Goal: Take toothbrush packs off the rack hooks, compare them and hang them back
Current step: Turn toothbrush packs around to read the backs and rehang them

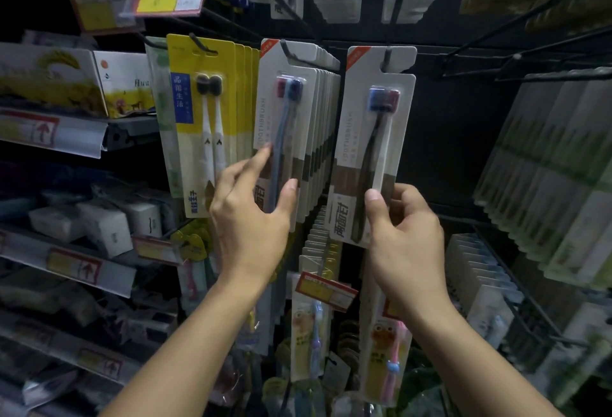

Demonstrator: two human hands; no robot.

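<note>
Two white toothbrush packs hang side by side on black rack hooks. The left pack (291, 108) is the front one of a thick row on its hook (288, 51); my left hand (251, 214) grips its lower part, thumb on the front and index finger at its left edge. The right pack (374, 138) has its hang hole at a single hook (386, 59); my right hand (402, 234) holds its bottom end, thumb on the front. Each pack shows a dark-handled brush with blue and red heads.
A row of yellow toothbrush packs (202, 118) hangs just left of my left hand. More white packs hang above, and children's brushes (313, 334) below. Long bare hooks (530, 49) jut out at the upper right. Shelves with boxes and price tags (56, 138) run along the left.
</note>
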